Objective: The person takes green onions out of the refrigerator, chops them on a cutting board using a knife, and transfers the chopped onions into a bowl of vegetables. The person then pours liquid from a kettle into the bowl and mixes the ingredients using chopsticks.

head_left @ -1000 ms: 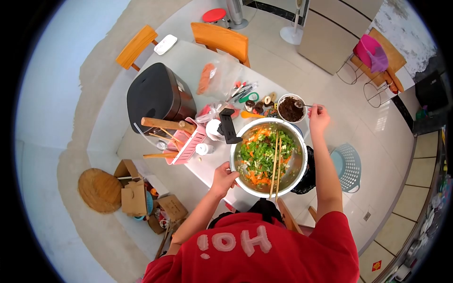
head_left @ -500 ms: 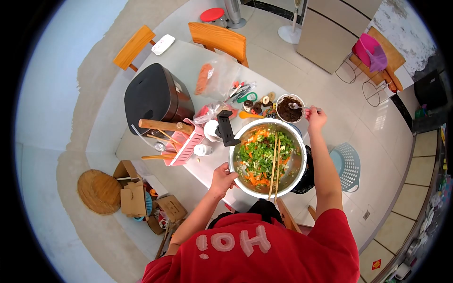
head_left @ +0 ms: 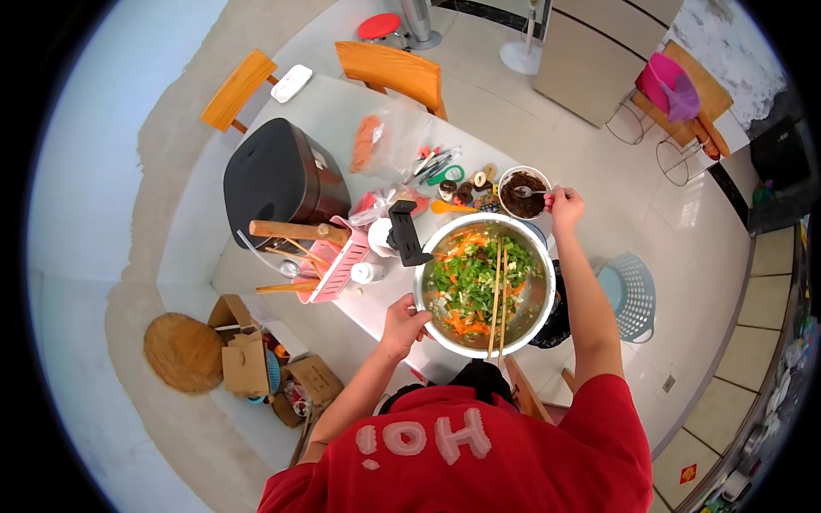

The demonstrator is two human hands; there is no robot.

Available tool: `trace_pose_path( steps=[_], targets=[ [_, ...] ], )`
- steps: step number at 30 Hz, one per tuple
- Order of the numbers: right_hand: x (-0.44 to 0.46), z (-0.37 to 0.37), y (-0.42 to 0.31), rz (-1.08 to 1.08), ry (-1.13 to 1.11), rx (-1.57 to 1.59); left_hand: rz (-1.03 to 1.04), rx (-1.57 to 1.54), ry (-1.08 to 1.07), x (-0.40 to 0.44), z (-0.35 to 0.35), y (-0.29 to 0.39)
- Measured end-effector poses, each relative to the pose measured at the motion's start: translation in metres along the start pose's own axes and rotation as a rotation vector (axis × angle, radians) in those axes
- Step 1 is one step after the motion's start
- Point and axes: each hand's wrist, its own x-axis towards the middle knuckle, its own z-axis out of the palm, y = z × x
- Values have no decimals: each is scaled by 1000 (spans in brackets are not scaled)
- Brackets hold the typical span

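My left hand (head_left: 405, 326) grips the rim of a steel mixing bowl (head_left: 547, 321) at its lower left side. Chopped green vegetables (head_left: 466, 274) and shredded carrot (head_left: 469, 327) fill the bowl's bottom. A pair of chopsticks (head_left: 496, 299) leans in it, ends past the near rim. Beyond the bowl, my right hand (head_left: 565, 208) is closed around the handle of a spoon (head_left: 523, 191). The spoon's head rests in a small white bowl (head_left: 503, 203) of dark brown paste (head_left: 517, 205).
Left of the mixing bowl are a black phone holder (head_left: 406, 232), a white bottle (head_left: 366, 273) and a pink basket (head_left: 335, 269) of utensils. A dark rice cooker (head_left: 278, 175) stands farther back. Scissors (head_left: 446, 175) lie near the small bowl. A blue laundry basket (head_left: 633, 299) is on the floor at right.
The spoon and my right hand have shifted slightly left, with the spoon's head deeper across the paste. My left hand stays on the bowl rim. The whole view has tilted slightly.
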Motion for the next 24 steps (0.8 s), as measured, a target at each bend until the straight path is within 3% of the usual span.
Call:
trace_pose_path(
  steps=[14,24],
  targets=[
    [-5,12,-1,-37,-66,-3,4,-17,-2,1,3,-4],
    [0,-12,-7,268,-16,342,12,-4,6,1,5,-5]
  ],
)
